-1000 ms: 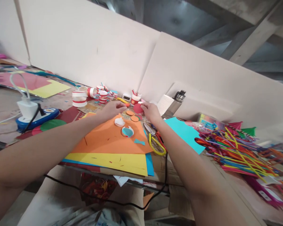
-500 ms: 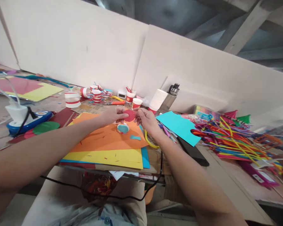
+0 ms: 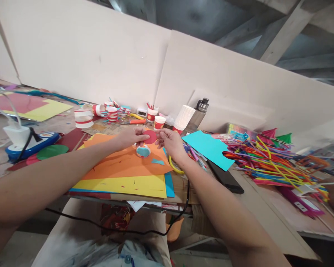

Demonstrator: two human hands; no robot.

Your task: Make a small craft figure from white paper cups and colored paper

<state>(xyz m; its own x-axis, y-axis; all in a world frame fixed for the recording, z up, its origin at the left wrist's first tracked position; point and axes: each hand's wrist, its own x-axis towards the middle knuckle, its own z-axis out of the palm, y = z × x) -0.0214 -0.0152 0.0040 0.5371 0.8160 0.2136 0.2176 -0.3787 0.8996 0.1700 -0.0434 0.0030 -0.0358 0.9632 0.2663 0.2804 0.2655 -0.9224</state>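
A small red paper circle [image 3: 150,137] is up in the air between my two hands. My left hand [image 3: 135,137] pinches it at its left side, thumb in front. At its right edge are the pinched fingertips of my right hand [image 3: 169,140], the other fingers curled. Just below stands a small paper cup piece [image 3: 143,151] with a light blue round face and a white rim. It rests on orange paper [image 3: 114,161], which lies over yellow paper [image 3: 122,186] and blue sheets. A torn blue scrap [image 3: 157,161] lies to the right of the cup piece.
Banded paper cups [image 3: 111,114], a stack of white cups [image 3: 184,116] and a bottle [image 3: 199,113] stand at the back. Turquoise paper [image 3: 208,148] and a heap of pipe cleaners [image 3: 272,159] lie right. A blue power strip [image 3: 33,144] sits left; a black cable [image 3: 114,231] hangs in front.
The view has shifted slightly, moving everything a little to the left. My right fingers have shifted slightly at the circle's edge, and more of the red circle shows.
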